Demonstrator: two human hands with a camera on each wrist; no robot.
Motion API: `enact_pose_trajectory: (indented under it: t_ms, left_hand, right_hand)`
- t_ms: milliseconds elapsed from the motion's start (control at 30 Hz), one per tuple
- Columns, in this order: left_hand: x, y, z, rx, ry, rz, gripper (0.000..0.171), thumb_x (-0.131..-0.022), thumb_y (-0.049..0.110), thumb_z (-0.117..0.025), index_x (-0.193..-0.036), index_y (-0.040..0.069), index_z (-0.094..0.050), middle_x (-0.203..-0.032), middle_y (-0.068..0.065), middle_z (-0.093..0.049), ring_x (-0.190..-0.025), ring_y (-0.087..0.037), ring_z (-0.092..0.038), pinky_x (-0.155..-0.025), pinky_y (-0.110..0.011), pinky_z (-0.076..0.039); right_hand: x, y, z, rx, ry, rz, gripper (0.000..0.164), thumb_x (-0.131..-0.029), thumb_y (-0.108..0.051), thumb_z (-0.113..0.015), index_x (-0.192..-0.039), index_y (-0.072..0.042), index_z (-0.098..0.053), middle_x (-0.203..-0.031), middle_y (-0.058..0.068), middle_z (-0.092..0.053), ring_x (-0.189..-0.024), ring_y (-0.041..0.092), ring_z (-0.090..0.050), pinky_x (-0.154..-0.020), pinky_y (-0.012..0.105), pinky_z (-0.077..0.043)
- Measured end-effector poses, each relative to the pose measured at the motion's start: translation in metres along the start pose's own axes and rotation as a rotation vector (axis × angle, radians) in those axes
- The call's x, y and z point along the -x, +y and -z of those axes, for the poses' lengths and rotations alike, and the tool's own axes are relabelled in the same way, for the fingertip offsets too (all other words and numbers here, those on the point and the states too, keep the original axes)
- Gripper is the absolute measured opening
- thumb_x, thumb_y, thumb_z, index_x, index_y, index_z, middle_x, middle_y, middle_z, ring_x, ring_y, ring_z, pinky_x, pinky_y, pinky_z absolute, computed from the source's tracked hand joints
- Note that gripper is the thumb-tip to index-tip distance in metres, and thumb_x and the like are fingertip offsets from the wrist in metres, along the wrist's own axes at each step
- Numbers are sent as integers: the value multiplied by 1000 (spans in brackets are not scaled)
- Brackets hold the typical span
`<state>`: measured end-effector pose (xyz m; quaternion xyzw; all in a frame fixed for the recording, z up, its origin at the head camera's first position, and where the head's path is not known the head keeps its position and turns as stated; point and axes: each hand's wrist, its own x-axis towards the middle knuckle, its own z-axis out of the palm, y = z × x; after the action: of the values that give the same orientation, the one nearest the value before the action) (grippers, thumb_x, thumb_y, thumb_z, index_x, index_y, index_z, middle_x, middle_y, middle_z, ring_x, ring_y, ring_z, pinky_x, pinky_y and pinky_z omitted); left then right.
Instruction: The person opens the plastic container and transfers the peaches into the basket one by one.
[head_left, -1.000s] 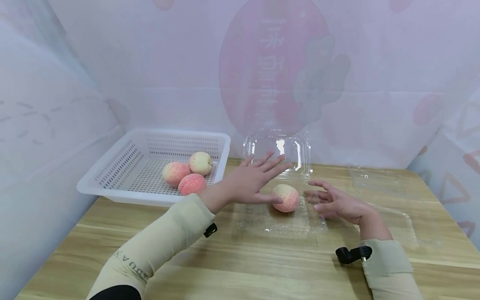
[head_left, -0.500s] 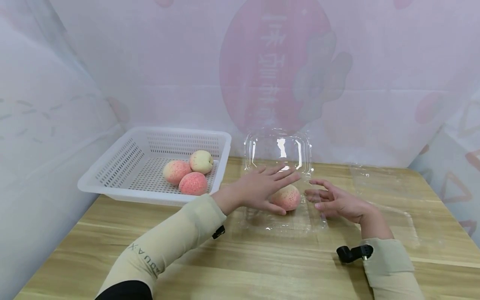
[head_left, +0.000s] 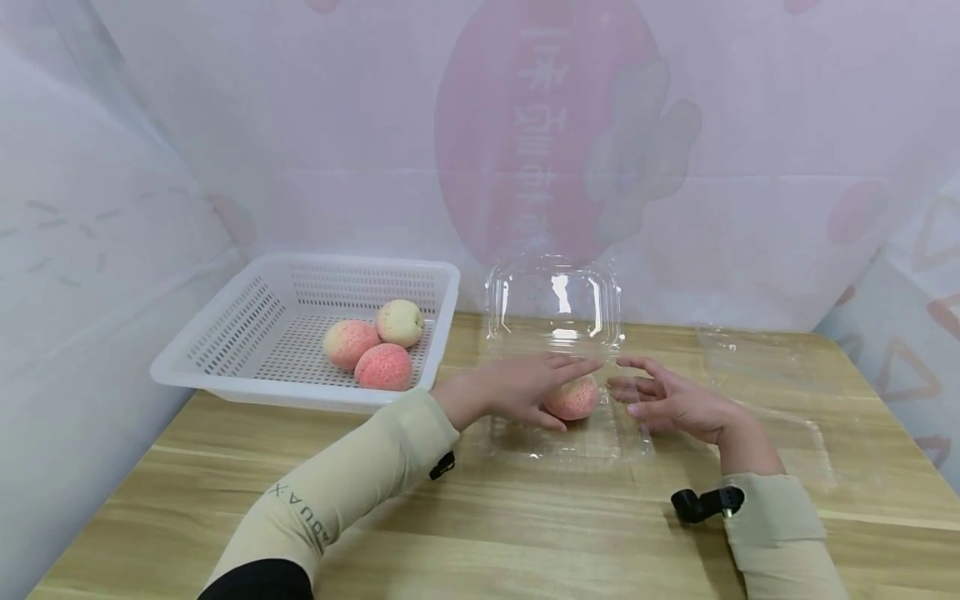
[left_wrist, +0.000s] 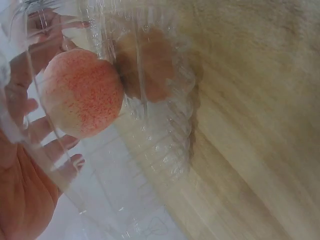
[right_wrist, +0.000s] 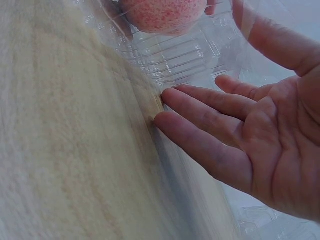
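Note:
A pink-and-cream peach (head_left: 576, 400) sits in the base of a clear plastic clamshell box (head_left: 558, 454), whose lid (head_left: 555, 300) stands raised at the back. My left hand (head_left: 517, 387) reaches over the box's left side, fingers extended and partly covering the peach; contact cannot be told. In the left wrist view the peach (left_wrist: 82, 95) shows through the clear wall. At the box's right side is my right hand (head_left: 678, 404), fingers loosely spread and holding nothing. Its fingertips are by the box's wall in the right wrist view, with the peach (right_wrist: 165, 15) beyond.
On the left, a white perforated basket (head_left: 172, 371) holds 3 peaches (head_left: 384, 367). More clear plastic packaging (head_left: 795, 433) lies on the wooden table (head_left: 525, 533) at the right. A printed curtain (head_left: 337, 125) closes off the back.
My left hand has moved a little right and lower, its fingers now covering part of the peach. The right hand has stayed beside the box.

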<state>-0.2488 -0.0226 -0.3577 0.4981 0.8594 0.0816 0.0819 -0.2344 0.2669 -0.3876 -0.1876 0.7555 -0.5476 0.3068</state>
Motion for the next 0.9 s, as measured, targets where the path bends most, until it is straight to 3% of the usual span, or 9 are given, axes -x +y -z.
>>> enact_pose_trajectory:
  t_ms: [467, 900]
  left_hand:
    - [-1, -2, -2, -1, -32, -1, 81, -88, 30, -76, -155, 14, -33, -159, -8, -36, -146, -25, -37, -120, -39, -34]
    - [-2, 0, -5, 46, -53, -12, 80, -84, 26, -80, -151, 16, -39, -150, -5, -47, -135, -21, -48, -112, -37, -43]
  right_hand:
    - [1, -1, 0, -5, 2, 3, 81, -98, -13, -61, -155, -9, -5, -161, 30, -16, -147, 47, -20, -103, 36, -47]
    - [0, 1, 1, 11, -5, 10, 80, -98, -13, -60, -156, -9, -5, -162, 29, -17, -147, 48, -20, -106, 44, -45]
